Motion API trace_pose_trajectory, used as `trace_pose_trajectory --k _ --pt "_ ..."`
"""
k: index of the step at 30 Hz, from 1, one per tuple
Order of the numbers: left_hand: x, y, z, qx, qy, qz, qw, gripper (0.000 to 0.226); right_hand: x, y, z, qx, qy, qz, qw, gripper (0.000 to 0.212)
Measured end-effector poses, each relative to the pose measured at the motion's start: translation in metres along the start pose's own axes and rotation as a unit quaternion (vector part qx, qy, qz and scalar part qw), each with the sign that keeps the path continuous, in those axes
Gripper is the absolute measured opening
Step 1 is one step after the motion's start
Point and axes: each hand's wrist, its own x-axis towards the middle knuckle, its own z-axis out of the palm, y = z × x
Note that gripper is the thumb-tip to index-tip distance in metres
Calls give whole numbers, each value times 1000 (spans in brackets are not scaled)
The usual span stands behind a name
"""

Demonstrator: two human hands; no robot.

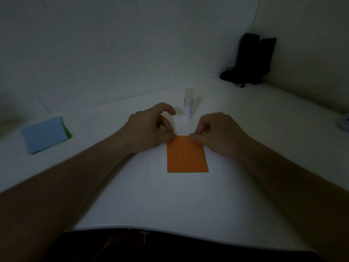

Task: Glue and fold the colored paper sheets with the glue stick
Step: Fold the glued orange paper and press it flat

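Fingertips of both hands are pressed onto the far edge of an orange paper sheet (187,155), which is laid flat on the white table (245,167) and is folded into an upright rectangle. At the far left corner the paper is pinched by the left hand (151,129) between thumb and curled fingers, while the index finger is raised and arched clear of the sheet; at the far right corner it is pinched by the right hand (217,133), whose fingers are curled tightly together. Just beyond the fingers — between the two hands and a little farther back — a glue stick (188,105) is stood upright, apart from both hands. Well to the left of the left fingers a stack of colored sheets (45,135) is seen, light blue on top with green showing at its right edge. Far beyond the right fingers, in the corner of the walls, a dark object (251,59) is set — its kind cannot be told.
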Motion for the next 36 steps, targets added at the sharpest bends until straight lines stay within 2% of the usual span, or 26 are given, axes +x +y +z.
trace_pose_trajectory --k 3,5,7,10,12,15,17,19,22,24,26,29,34,36 --pt "0 -4 -5 -12 -11 -19 1000 50 3 6 -6 -37 5 15 999 28" --pt "-1 -5 -5 -10 -10 -18 1000 48 3 9 -8 -22 17 18 999 26" --pt "-1 -2 -5 4 -6 -8 1000 47 1 7 -7 4 12 -4 1000 26" --pt "-1 -1 -4 13 -17 -6 1000 51 -1 4 -6 -22 -12 -22 999 28" --pt "-1 -1 -5 25 -31 -2 999 54 2 7 -9 -55 15 -13 998 30" --pt "0 1 -4 49 -34 14 998 53 4 7 -5 -40 57 -32 997 31" --pt "1 2 -3 60 -39 20 997 54 3 3 -1 -36 28 -66 997 31" --pt "0 1 -6 48 -69 29 996 59 -1 1 -4 -7 -35 -92 995 30" --pt "-5 0 -16 54 -165 55 983 79 -10 5 -18 22 -152 -119 981 29" --pt "-9 3 -23 81 -221 50 971 95 -14 5 -23 23 -194 -141 971 30" --pt "-12 9 -25 83 -238 36 967 100 -14 2 -22 21 -181 -154 971 31" --pt "-13 15 -19 71 -207 54 974 93 -11 -1 -19 23 -145 -164 975 30" --pt "-18 15 -15 103 -233 76 964 91 -21 1 -28 -4 -229 -147 962 28" --pt "-18 17 -12 68 -217 78 971 82 -22 -2 -30 -4 -222 -146 964 28"
